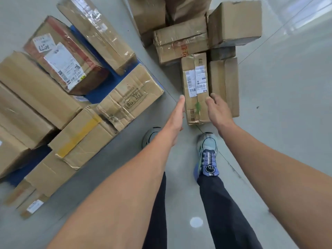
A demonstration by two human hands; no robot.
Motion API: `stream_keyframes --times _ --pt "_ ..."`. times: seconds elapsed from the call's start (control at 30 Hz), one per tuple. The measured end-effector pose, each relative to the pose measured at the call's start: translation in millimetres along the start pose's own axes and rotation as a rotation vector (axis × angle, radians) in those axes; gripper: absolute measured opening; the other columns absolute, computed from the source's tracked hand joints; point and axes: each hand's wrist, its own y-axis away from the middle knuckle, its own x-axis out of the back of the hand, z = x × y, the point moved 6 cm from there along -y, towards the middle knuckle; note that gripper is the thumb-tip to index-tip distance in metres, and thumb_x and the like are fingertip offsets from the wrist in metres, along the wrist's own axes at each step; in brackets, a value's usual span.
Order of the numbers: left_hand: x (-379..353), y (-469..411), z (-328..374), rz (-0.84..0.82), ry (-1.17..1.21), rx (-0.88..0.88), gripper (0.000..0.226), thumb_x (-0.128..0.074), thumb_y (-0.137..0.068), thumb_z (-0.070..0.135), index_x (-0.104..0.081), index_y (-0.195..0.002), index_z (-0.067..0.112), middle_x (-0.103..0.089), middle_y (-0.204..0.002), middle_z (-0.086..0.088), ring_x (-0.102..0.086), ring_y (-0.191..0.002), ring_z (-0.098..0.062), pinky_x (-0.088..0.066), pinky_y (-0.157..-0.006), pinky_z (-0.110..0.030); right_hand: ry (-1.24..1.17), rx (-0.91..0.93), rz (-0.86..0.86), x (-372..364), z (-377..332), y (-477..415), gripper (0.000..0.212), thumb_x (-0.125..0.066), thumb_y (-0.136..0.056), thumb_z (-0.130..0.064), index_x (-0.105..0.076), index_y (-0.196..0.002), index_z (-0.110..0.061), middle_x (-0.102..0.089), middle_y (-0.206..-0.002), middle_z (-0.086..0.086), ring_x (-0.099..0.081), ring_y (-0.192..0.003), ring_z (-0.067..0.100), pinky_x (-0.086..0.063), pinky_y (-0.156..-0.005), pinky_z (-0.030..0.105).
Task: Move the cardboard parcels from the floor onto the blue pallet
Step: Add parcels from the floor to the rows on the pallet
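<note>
Through the head camera I see matt brown corrugated cardboard on the narrow parcel, with white paper labels and a strip of glossy clear tape down its middle. The long parcel on the blue pallet is wrapped in shiny, wrinkled clear tape. The pallet looks smooth, but I can't tell its material. The crumpled parcel has creased, torn card. The floor is smooth grey with a soft sheen. The shoe looks like mesh cloth, and the trousers are dark matt cloth.
</note>
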Motion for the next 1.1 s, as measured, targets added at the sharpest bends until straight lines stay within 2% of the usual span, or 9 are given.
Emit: stream_keyframes --times 0.13,0.23,0.33,0.5,0.7,0.8,0.9,1.0,1.1 --pt "-10 -47 0 0.05 0.036 -0.025 0.045 -0.027 -0.103 0.07 -0.056 -0.132 0.052 -0.06 -0.099 0.033 -0.057 -0.108 0.004 -0.038 -0.105 -0.039 -0.014 0.0 -0.03 -9 10 -40 0.048 -0.038 -0.106 -0.038 -0.05 -0.15 -0.025 -0.055 -0.15 0.001 -0.05 -0.137 0.024 -0.038 -0.117 0.042" --pt "-17 -69 0 0.04 0.082 -0.046 0.045 -0.021 -0.104 0.068 -0.065 -0.101 0.054 -0.069 -0.079 0.039 -0.063 -0.075 0.021 -0.04 -0.078 -0.025 -0.002 0.068 0.004 -15 11 -52 0.038 -0.038 -0.105 -0.032 -0.06 -0.136 -0.027 -0.066 -0.133 -0.004 -0.058 -0.123 0.021 -0.044 -0.11 0.046" --pt "-21 -79 -2 0.059 0.119 -0.037 0.056 -0.02 -0.102 0.071 -0.072 -0.103 0.051 -0.075 -0.086 0.03 -0.068 -0.078 0.014 -0.044 -0.077 -0.026 -0.03 0.078 -0.023 -20 12 -53 0.045 -0.04 -0.105 -0.035 -0.051 -0.148 -0.026 -0.058 -0.147 -0.005 -0.051 -0.136 0.018 -0.039 -0.117 0.044" --pt "-13 -53 -3 0.123 0.202 0.004 0.053 -0.027 -0.103 0.066 -0.067 -0.125 0.039 -0.063 -0.131 0.015 -0.047 -0.136 -0.016 -0.032 -0.113 -0.051 -0.123 0.03 0.01 3 0 -38 0.052 -0.044 -0.105 -0.038 -0.046 -0.155 -0.025 -0.051 -0.155 -0.006 -0.044 -0.144 0.015 -0.033 -0.122 0.042" --pt "-13 12 12 0.121 0.291 -0.067 0.027 -0.047 -0.105 0.027 -0.065 -0.123 0.036 -0.058 -0.127 0.014 -0.053 -0.118 -0.021 -0.045 -0.096 -0.039 -0.19 0.133 0.003 40 -42 24 0.034 -0.044 -0.097 -0.039 -0.071 -0.112 -0.024 -0.073 -0.111 -0.009 -0.064 -0.108 0.011 -0.051 -0.103 0.052" --pt "-19 45 31 0.123 0.327 -0.168 0.033 -0.048 -0.105 0.01 -0.061 -0.129 0.029 -0.062 -0.131 0.007 -0.061 -0.102 -0.016 -0.047 -0.072 -0.028 -0.181 0.158 -0.001 59 -65 57 0.042 -0.042 -0.097 -0.044 -0.071 -0.121 -0.027 -0.068 -0.128 -0.002 -0.06 -0.124 0.02 -0.047 -0.11 0.052" --pt "-22 75 47 0.126 0.348 -0.217 0.033 -0.055 -0.103 0.011 -0.061 -0.128 0.031 -0.06 -0.14 0.007 -0.061 -0.108 -0.017 -0.045 -0.079 -0.033 -0.15 0.249 -0.004 77 -89 88 0.037 -0.04 -0.098 -0.045 -0.073 -0.11 -0.033 -0.067 -0.121 -0.003 -0.06 -0.117 0.014 -0.049 -0.106 0.05" --pt "-19 104 60 0.111 0.351 -0.254 0.037 -0.058 -0.102 0.015 -0.06 -0.133 0.035 -0.048 -0.155 0.004 -0.046 -0.14 -0.026 -0.037 -0.103 -0.048 -0.099 0.321 0.012 93 -115 116 0.034 -0.04 -0.098 -0.048 -0.072 -0.109 -0.043 -0.062 -0.117 -0.014 -0.055 -0.113 0.0 -0.047 -0.105 0.042" --pt "-11 136 71 0.059 0.373 -0.303 0.048 -0.064 -0.101 0.027 -0.05 -0.143 0.045 -0.034 -0.162 0.007 -0.038 -0.144 -0.02 -0.032 -0.109 -0.051 0.008 0.447 -0.015 99 -150 141 0.039 -0.036 -0.1 -0.04 -0.072 -0.106 -0.026 -0.07 -0.112 -0.002 -0.061 -0.111 0.017 -0.051 -0.1 0.048"
